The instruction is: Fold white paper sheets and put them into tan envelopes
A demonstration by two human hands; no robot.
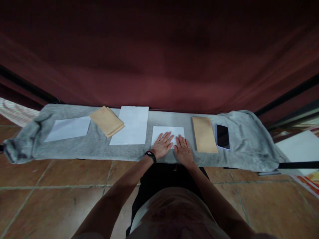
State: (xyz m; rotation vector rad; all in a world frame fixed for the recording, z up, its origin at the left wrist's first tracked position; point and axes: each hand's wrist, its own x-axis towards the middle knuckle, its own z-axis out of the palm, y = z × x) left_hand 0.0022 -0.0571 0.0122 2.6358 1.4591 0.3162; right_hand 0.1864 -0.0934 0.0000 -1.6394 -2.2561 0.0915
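Observation:
A white sheet of paper (168,130) lies on the grey cloth in front of me, perhaps folded. Flat on its left part rests my left hand (162,145), fingers stretched out, with a dark band on the wrist. My right hand (183,151) lies open on the paper's right part, its fingers spread a little. Neither hand grips anything. Just right of the paper is a stack of brown envelopes (204,134). To the left lies a creased white sheet (132,127), partly under other brown envelopes (106,121).
A phone (222,136) with a dark screen lies right of the brown stack. Another white sheet (68,128) is at the far left. Grey cloth (119,152) covers the long narrow surface, and a dark red curtain (159,66) hangs behind it.

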